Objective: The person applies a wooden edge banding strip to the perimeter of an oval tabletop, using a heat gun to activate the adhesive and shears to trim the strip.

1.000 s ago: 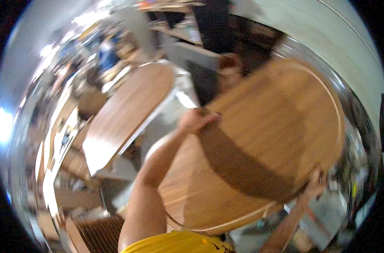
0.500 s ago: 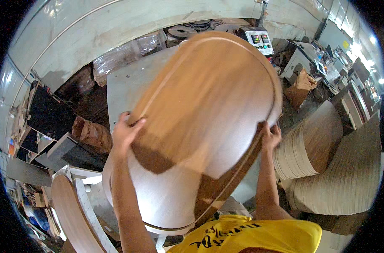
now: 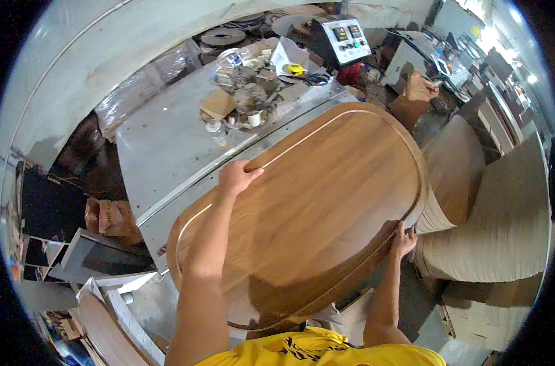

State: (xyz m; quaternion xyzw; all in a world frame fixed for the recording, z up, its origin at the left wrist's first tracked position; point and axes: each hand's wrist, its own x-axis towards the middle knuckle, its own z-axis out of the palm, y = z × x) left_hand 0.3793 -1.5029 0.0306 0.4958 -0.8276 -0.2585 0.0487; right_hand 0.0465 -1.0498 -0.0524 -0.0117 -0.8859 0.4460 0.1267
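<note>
A large wooden tabletop (image 3: 317, 201) with rounded ends and a pale line along its rim lies before me, its long side slanting up to the right. My left hand (image 3: 237, 177) grips its far edge, thumb on top and fingers hidden over the side. My right hand (image 3: 403, 240) is closed around the near right edge, close to the rounded corner. The far edge of the tabletop lies along the front of a grey metal machine table (image 3: 161, 152). Whether the tabletop rests on anything underneath is hidden.
Metal parts (image 3: 250, 94), a clear cup (image 3: 216, 131) and a yellow tape measure (image 3: 295, 69) sit on the machine table. A control box (image 3: 347, 39) stands behind. Stacked curved boards (image 3: 491, 226) rise close on the right. A curved wooden panel (image 3: 109, 332) is at lower left.
The tabletop has come down and flatter, uncovering the machine table and its clutter. My left hand now holds farther along the far edge; my right hand is lower.
</note>
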